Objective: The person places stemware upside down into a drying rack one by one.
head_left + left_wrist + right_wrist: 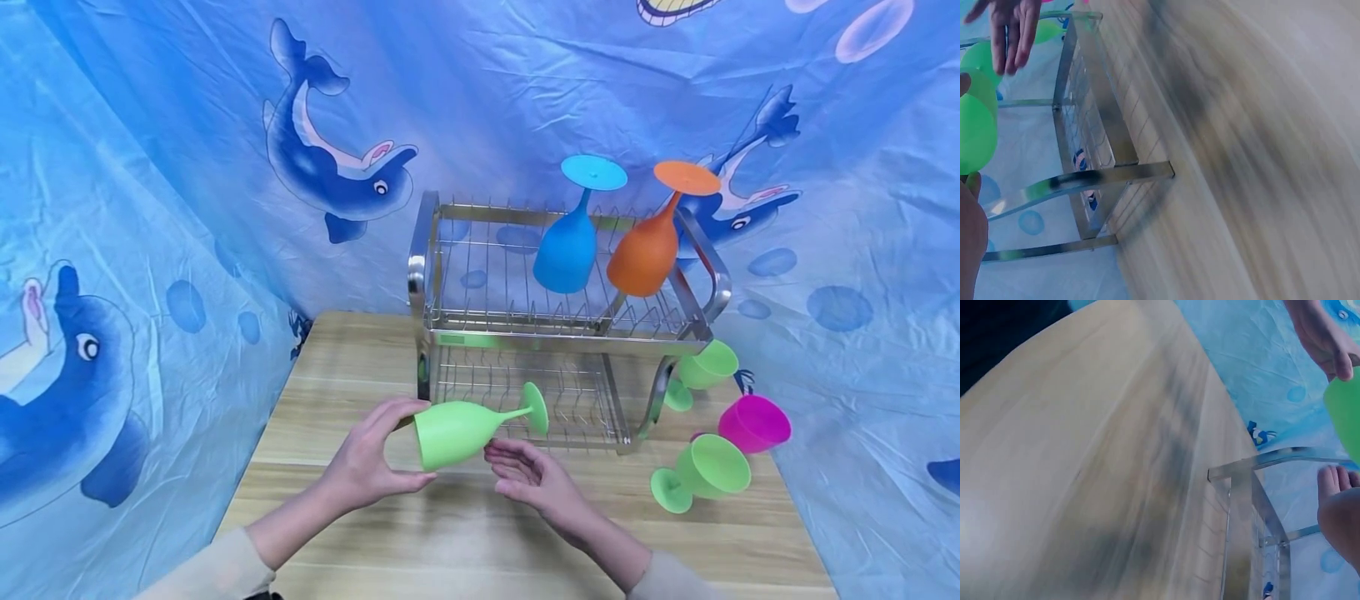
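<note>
My left hand [367, 462] grips a light green plastic goblet [459, 433] near its rim, thumb below and fingers above. The goblet lies on its side in the air, its foot pointing right, in front of the rack's lower shelf. My right hand [546, 487] is just below the stem, fingers relaxed and nothing held in them. In the left wrist view the green bowl [977, 125] shows at the left edge, with the right hand [1015, 34] beyond it. The right wrist view catches the left hand [1325, 347] at the green rim.
A two-tier metal dish rack [562, 342] stands on the wooden table [337, 367]. Upside down on its top tier are a blue goblet [567, 254] and an orange goblet [645, 254]. Right of it stand a magenta goblet [753, 423] and two green goblets [716, 467]. A dolphin-print curtain [480, 100] surrounds the table.
</note>
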`<state>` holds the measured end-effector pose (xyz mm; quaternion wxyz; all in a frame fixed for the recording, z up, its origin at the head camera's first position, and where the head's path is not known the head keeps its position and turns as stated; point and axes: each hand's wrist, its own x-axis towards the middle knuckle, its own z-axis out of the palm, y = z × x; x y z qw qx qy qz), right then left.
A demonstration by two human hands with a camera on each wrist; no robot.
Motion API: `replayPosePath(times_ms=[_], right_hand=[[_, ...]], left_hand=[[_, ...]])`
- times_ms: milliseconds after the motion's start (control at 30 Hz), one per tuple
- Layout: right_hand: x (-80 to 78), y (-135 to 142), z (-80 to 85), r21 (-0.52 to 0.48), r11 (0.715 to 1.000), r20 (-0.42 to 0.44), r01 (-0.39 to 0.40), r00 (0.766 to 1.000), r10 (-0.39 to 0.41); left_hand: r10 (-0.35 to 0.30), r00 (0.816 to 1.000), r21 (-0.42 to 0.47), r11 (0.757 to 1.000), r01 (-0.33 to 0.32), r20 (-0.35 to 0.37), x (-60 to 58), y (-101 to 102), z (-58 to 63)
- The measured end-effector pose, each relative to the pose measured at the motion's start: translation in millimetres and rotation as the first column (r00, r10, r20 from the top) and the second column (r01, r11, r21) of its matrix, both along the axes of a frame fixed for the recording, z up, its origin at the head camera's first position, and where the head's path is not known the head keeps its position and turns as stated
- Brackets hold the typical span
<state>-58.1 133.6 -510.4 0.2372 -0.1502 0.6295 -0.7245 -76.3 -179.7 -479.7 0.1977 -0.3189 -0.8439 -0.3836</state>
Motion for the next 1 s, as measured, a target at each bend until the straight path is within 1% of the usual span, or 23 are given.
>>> replayPosePath(times_ms=[133, 200, 267, 367, 500, 567, 633, 733, 833, 1000], right_hand=[[-10.6, -12, -7.3, -0.059, 0.989, 0.048, 0.137, 0.990, -0.135], [-15.8, -16, -8.1, -0.082, 0.981, 0.054, 0.174, 0.984, -0.170], [-20.0, -20, -7.1, -0.099, 0.976, 0.062, 0.191, 0.981, -0.186], [-24.8, -23, -4.4, -0.117, 0.975, 0.067, 0.189, 0.981, -0.182], [-29.2, -26, -2.9, -0.133, 0.977, 0.058, 0.167, 0.985, -0.161], [-30.5, -28, -2.7, -0.137, 0.977, 0.050, 0.162, 0.986, -0.157], [-31.5, -29, -3.3, -0.150, 0.975, 0.040, 0.161, 0.987, -0.157], [-34.0, -30, -3.2, -0.188, 0.970, 0.033, 0.157, 0.988, -0.154], [-37.0, -31, -2.8, -0.229, 0.962, 0.021, 0.146, 0.989, -0.145], [-40.7, -34, -0.1, -0.263, 0.957, -0.042, 0.122, 0.990, -0.138]], left_hand=[[0.029, 0.998, 0.023, 0.999, -0.030, 0.050, 1.8, 5, -5.2], [0.049, 0.997, 0.030, 0.998, -0.051, 0.067, 2.7, 7, -7.2], [0.055, 0.996, 0.041, 0.997, -0.059, 0.075, 3.1, 9, -9.1], [0.060, 0.997, 0.051, 0.997, -0.063, 0.051, 3.0, 10, -11.1], [0.059, 0.998, 0.074, 0.995, -0.060, 0.017, 2.7, 10, -10.7], [0.060, 0.998, 0.083, 0.995, -0.061, 0.025, 3.1, 10, -10.9], [0.062, 0.997, 0.085, 0.994, -0.066, 0.047, 4.0, 10, -11.1], [0.077, 0.993, 0.082, 0.993, -0.085, 0.092, 6.3, 11, -11.6], [0.099, 0.988, 0.078, 0.991, -0.108, 0.120, 8.5, 12, -11.3], [0.122, 0.982, 0.079, 0.988, -0.134, 0.147, 11.1, 14, -10.1]])
